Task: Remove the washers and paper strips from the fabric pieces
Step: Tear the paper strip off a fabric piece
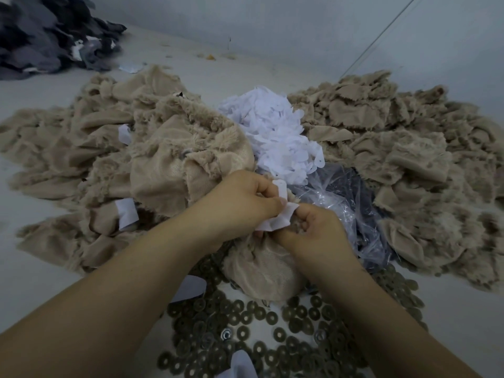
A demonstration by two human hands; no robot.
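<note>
A: What are the hands doing?

B: The left hand (240,203) and right hand (313,227) meet over a beige fabric piece (261,271) bunched at the near middle of the desk (32,268). Both have curled fingers pinching a white paper strip (278,214) between them; the left fingers (268,190) hold its upper part, the right fingers (301,214) its lower part together with the fuzzy fabric.

A: Where are the washers?

B: A spread of dark washers (245,317) lies along the near edge, under and between the forearms, touching the fabric piece's lower side.

A: And the rest?

B: A heap of white paper strips (275,132) sits in the middle, behind the hands. A pile of beige fabric (114,148) lies to the left, some white strips showing in it, and another beige pile (403,159) to the right. A clear plastic bag (349,203) lies just right of the hands. Dark grey fabric (46,36) is heaped at the far left corner.
</note>
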